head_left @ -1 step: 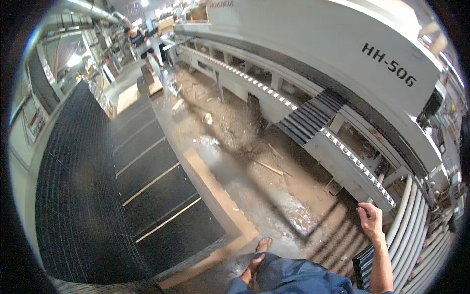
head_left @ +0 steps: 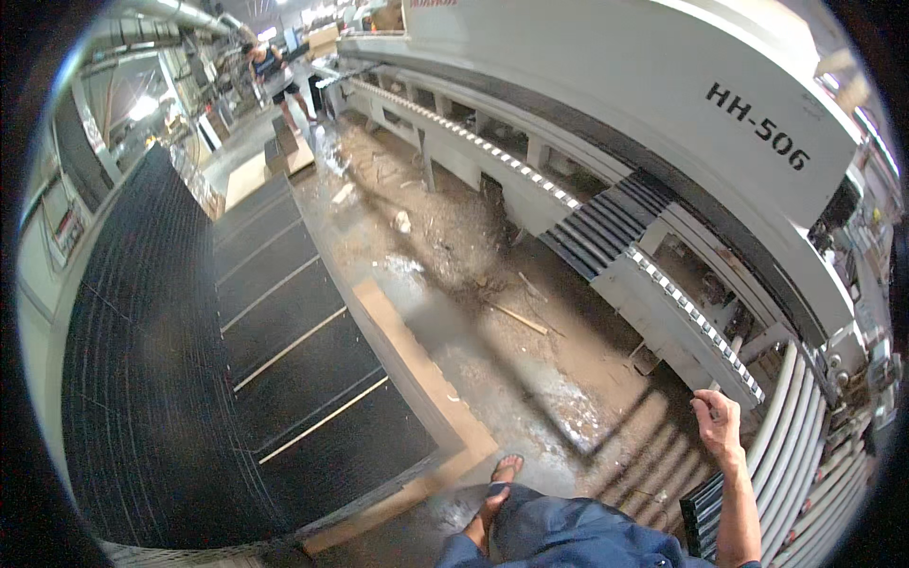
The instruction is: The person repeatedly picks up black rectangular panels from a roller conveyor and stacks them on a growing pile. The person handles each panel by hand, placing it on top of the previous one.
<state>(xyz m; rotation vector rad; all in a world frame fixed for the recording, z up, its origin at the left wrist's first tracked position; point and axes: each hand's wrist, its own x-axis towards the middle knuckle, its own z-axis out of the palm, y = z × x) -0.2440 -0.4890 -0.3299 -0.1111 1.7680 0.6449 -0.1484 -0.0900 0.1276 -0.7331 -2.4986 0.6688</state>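
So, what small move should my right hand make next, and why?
Perhaps draw the right hand back slightly toward yourself: in this view it appears beside the near end of the row of white blocks on the pale machine, and no object shows in it. The true gap is unclear.

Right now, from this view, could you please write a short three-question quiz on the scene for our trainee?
1. What colour are the wide boards on the left: A white, B black, C green?
2. True or false: the right hand is apart from the boards.
3. Fill in: a wooden stick lies on the ____, between the boards and the pale machine.
Key: 1 B; 2 true; 3 floor.
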